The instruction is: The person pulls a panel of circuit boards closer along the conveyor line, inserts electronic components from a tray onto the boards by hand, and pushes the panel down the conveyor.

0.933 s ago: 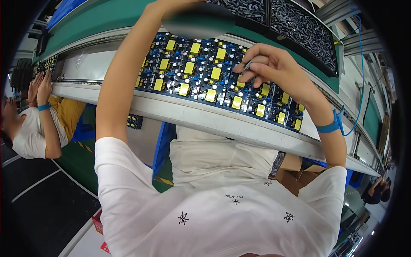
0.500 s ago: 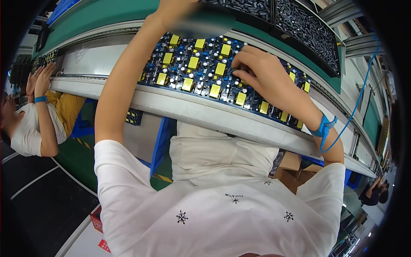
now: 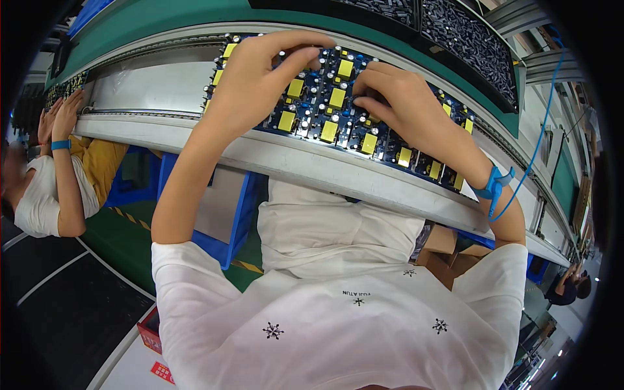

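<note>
The blue boards point(image 3: 312, 112) lie flat behind a long pale rail point(image 3: 305, 164), right under both hands. The left hand point(image 3: 257, 75) bends over the far side, its thumb and finger tips close together; I can't tell if they hold anything. The right hand point(image 3: 406, 104) makes a narrow pinch near the middle of the boards, and I can't see if something is in it. A knuckle could bump the yellow blocks point(image 3: 337, 98) and knock one crooked, because they stand up and sit close together. The blue string point(image 3: 543, 135) on the wrist band point(image 3: 495, 183) might catch if that arm swings wide. The blocks look smooth and boxy, the rail looks hard and scuffed, and the black tray point(image 3: 455, 78) holds a rough heap of stubby dark bits point(image 3: 465, 49)
</note>
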`<state>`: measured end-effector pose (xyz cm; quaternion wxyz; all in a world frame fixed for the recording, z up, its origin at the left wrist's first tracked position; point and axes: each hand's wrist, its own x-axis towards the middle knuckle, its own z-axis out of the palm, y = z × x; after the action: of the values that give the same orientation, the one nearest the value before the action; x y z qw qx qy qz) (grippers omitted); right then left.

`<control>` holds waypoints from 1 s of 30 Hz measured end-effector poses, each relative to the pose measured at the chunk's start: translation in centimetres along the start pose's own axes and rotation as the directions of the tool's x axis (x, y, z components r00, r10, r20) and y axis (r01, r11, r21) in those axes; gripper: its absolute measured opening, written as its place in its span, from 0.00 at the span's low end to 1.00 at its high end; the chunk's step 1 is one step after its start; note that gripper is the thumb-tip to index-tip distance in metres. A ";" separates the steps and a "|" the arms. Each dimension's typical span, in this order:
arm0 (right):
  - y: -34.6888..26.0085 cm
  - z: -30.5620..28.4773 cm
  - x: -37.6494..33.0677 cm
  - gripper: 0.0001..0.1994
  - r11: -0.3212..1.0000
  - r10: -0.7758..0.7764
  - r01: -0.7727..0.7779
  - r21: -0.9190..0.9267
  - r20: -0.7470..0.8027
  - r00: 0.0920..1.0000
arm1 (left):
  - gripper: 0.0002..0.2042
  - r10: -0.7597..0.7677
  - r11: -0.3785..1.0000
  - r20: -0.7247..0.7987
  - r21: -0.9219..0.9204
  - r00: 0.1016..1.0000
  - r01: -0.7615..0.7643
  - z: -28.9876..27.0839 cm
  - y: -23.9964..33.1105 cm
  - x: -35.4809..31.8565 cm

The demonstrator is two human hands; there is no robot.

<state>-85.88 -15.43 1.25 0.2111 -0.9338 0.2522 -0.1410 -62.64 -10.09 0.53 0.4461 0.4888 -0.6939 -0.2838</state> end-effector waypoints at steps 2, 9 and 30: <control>0.0 0.1 0.0 0.05 1.000 -0.001 0.001 0.023 -0.014 1.000 | 0.09 -0.014 1.000 -0.009 -0.010 1.000 0.014 0.1 -0.1 -0.6; 0.8 -1.2 1.1 0.05 0.997 -0.071 0.068 0.039 0.074 0.995 | 0.08 -0.061 0.994 -0.078 -0.095 0.995 0.053 0.7 -0.2 -1.6; 0.4 -3.5 1.6 0.06 0.997 -0.020 0.026 -0.077 0.077 0.997 | 0.08 0.083 0.973 0.159 0.199 0.984 -0.114 0.5 1.1 -2.1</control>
<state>-85.99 -17.74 4.36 0.1823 -0.9489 0.2383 -0.0976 -63.27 -7.75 0.55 0.3533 0.4747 -0.7746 -0.2232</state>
